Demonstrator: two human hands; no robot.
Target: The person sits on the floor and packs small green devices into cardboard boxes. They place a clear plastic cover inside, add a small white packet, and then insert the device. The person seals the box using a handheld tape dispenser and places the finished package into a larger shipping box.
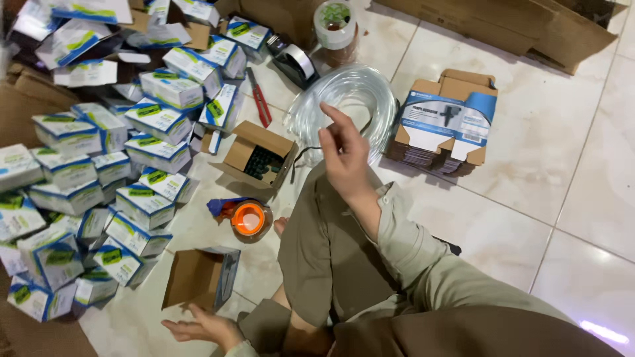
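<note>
My right hand is raised above my knee with fingers apart and nothing in it, in front of a coil of clear plastic tubing. My left hand lies low on the tiled floor, palm up and empty, just below an open empty cardboard box. Another open box holding dark parts stands between the hands. A stack of flat, unfolded boxes lies to the right of the tubing.
Several closed white, blue and green boxes are piled on the left. A tape dispenser with an orange roll, red-handled scissors, a tape gun and a tape roll lie nearby. Large cardboard cartons stand at the top right.
</note>
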